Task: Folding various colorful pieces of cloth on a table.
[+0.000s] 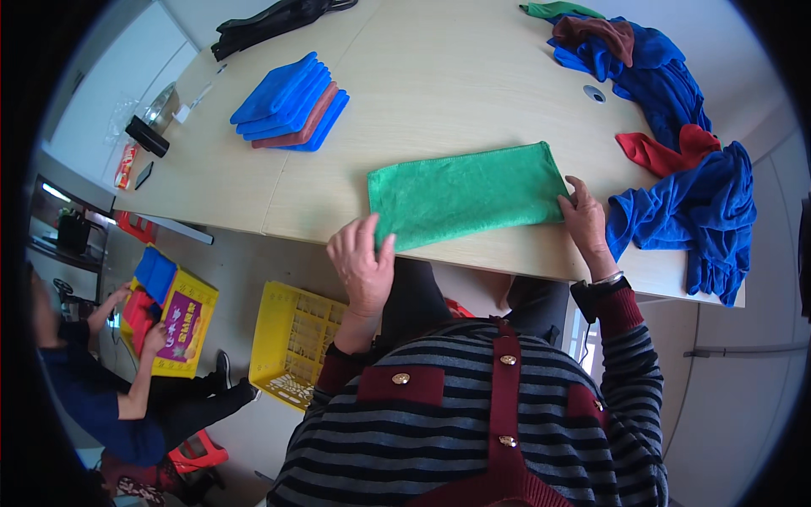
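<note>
Your left hand [363, 260]: open, at the green cloth [465, 196]
Your right hand [585, 221]: at its right edge, grip unclear

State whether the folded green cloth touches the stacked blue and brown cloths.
Apart. The head view shows pale tabletop between the green cloth and the stack.
</note>
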Tool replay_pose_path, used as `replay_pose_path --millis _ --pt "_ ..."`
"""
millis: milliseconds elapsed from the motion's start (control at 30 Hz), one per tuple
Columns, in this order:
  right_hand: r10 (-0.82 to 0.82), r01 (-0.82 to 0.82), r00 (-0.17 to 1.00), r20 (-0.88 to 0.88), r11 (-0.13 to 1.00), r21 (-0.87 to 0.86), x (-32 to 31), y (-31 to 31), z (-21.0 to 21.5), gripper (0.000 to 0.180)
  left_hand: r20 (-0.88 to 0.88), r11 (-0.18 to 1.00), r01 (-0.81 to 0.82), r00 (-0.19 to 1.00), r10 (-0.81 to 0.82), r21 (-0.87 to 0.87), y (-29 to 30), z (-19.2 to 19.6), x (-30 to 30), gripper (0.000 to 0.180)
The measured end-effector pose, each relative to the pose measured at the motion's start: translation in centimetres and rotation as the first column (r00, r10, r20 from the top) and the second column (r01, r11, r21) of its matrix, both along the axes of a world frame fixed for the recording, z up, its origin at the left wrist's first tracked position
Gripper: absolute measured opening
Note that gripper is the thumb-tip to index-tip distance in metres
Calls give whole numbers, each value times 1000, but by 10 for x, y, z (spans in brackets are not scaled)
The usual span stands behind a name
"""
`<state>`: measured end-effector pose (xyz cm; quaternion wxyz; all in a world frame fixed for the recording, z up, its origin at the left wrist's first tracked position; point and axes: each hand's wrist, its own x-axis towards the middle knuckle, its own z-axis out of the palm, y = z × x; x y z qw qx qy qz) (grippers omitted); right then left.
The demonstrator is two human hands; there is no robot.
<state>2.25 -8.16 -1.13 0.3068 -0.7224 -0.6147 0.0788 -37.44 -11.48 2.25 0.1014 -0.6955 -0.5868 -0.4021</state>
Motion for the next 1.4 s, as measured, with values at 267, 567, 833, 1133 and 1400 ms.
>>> replay_pose_path --millis 267,567,833,1133,1400 --pt "-18 18 1000 -1 998 -52 -33 -32 17 50 -125 908 407 900 -418 -102 -12 0 -25 23" --pt "293 -338 896 334 937 85 -151 -37 63 63 98 838 473 880 -465 -273 98 20 -38 10" --pt "531 -469 759 376 847 -250 -164 -80 36 75 -199 843 384 855 -479 -377 126 -8 -31 10" --pt "500 -456 776 384 866 -206 -168 -90 26 77 -186 877 407 869 -458 -257 136 -20 -49 3" --pt "488 -450 791 369 873 -190 -164 -89 20 79 766 734 562 636 -89 -381 60 13 -138 9"
